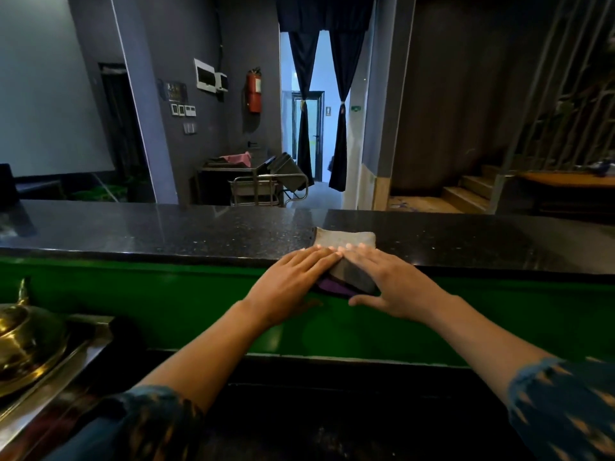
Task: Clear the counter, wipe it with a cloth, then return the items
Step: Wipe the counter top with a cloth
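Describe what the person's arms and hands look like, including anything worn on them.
Both hands, left hand and right hand, are bare, with no gloves, rings or watch visible. Forearms are uncovered. Dark blue sleeves with a small orange-tan woven pattern end near the elbows.

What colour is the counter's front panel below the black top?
Bright green, seen in the head view.

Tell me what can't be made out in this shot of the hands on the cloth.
- Head view: the near part of the cloth, with its purple layer, is covered by the left hand and right hand.
- The brass pot is cut off by the left edge.
- The counter runs past both side edges.
- The wall panel is too small to read.
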